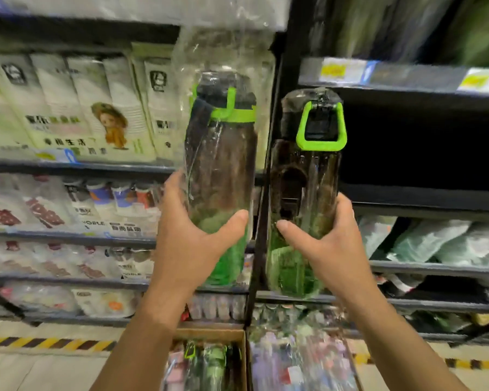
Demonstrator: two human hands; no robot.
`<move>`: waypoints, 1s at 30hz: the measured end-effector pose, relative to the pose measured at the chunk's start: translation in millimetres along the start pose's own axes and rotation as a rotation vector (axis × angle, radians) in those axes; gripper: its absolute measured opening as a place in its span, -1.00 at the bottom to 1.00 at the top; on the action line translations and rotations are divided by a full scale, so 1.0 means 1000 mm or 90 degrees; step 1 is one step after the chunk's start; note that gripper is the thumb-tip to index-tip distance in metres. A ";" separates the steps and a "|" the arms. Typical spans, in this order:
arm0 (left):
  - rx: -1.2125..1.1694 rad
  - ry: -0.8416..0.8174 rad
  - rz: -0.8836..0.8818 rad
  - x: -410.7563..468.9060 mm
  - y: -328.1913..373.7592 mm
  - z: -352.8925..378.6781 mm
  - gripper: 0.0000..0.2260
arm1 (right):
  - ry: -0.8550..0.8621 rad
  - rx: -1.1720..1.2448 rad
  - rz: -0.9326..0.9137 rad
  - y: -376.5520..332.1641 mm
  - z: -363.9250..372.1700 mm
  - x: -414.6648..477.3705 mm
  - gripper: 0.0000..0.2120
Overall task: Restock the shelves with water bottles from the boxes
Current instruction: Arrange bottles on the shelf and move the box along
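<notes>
Head view | left grip (pixel 192 244) curled round bagged bottle (pixel 220 170), frame centre | right grip (pixel 322 244) clasps second bottle (pixel 305 179) beside it | shelf bay (pixel 421 198), right, shows none placed | box (pixel 209 333), bottom centre, holds more | task judged early, both bottles unshelved

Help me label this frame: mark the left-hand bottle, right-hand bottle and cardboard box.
left-hand bottle (pixel 223 170): head view, plastic-wrapped body.
right-hand bottle (pixel 316 176): head view, dark body.
cardboard box (pixel 209 333): head view, top rim.
</notes>
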State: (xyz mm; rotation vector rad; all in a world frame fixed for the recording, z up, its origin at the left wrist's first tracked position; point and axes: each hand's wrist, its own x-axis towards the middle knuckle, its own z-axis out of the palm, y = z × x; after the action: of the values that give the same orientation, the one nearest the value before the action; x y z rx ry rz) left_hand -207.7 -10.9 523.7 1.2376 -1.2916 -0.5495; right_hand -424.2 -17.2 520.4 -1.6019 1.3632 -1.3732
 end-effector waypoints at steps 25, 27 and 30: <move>-0.229 -0.037 0.376 0.148 0.249 0.211 -0.26 | 0.230 0.128 -0.336 -0.118 -0.269 0.177 -0.30; -0.237 -0.036 0.377 0.175 0.246 0.213 -0.28 | 0.235 0.135 -0.346 -0.125 -0.264 0.201 -0.27; -0.221 -0.028 0.374 0.206 0.242 0.212 -0.26 | 0.222 0.157 -0.376 -0.131 -0.253 0.232 -0.31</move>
State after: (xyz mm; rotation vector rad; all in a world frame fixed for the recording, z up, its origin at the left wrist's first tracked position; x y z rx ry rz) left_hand -420.6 -190.9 784.6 0.5233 -1.4432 -0.3506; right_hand -641.5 -160.2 779.8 -1.7183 0.8654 -2.1598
